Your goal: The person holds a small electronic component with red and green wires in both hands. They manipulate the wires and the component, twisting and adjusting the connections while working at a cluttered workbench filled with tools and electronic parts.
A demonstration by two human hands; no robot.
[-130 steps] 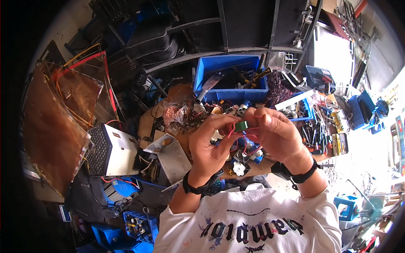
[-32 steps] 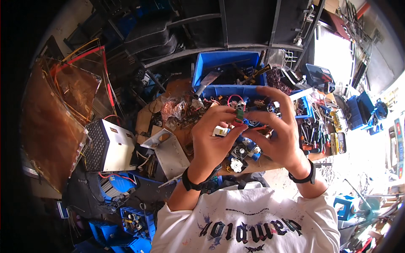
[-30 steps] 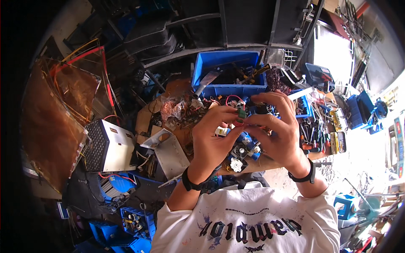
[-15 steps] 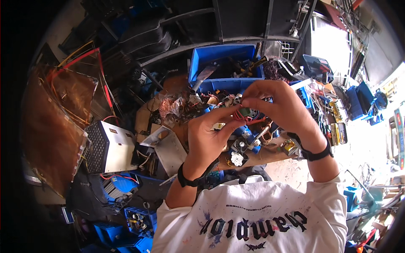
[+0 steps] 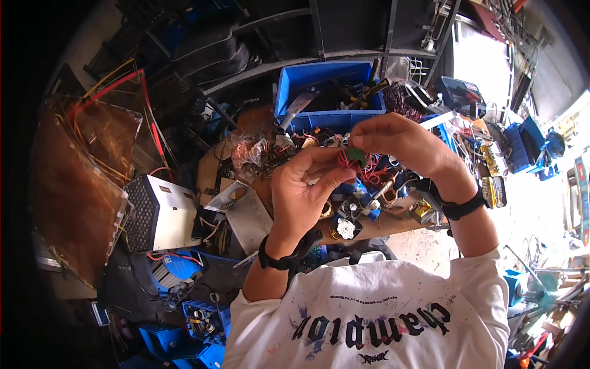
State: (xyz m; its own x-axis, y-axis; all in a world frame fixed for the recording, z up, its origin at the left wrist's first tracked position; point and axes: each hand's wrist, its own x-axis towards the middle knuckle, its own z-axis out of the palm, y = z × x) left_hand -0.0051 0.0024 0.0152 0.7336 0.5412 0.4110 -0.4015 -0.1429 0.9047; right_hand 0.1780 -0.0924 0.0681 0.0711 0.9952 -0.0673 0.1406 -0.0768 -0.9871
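Observation:
Above the cluttered workbench, my left hand (image 5: 305, 192) pinches a small green rounded piece with red wire (image 5: 356, 156) between thumb and fingers. It looks like a ring core with wire looped through it, though part is hidden by the fingers. My right hand (image 5: 393, 142) is closed at the piece's upper edge, its fingertips pressed together. Whether they grip the wire's end or the piece itself is too small to tell. Loose red wire (image 5: 376, 174) trails just right of the green piece, below my right hand.
A blue bin (image 5: 332, 113) of hand tools stands at the bench's far side. Motors, wires and a white round part (image 5: 345, 229) crowd the bench. To the left are a white metal case (image 5: 167, 212) and a bent metal panel (image 5: 249, 218). Yellow bit sets (image 5: 493, 192) lie at right.
The green piece has turned in my fingers and shows more of its rounded green side. My right hand has shifted slightly, and more red wire shows below it.

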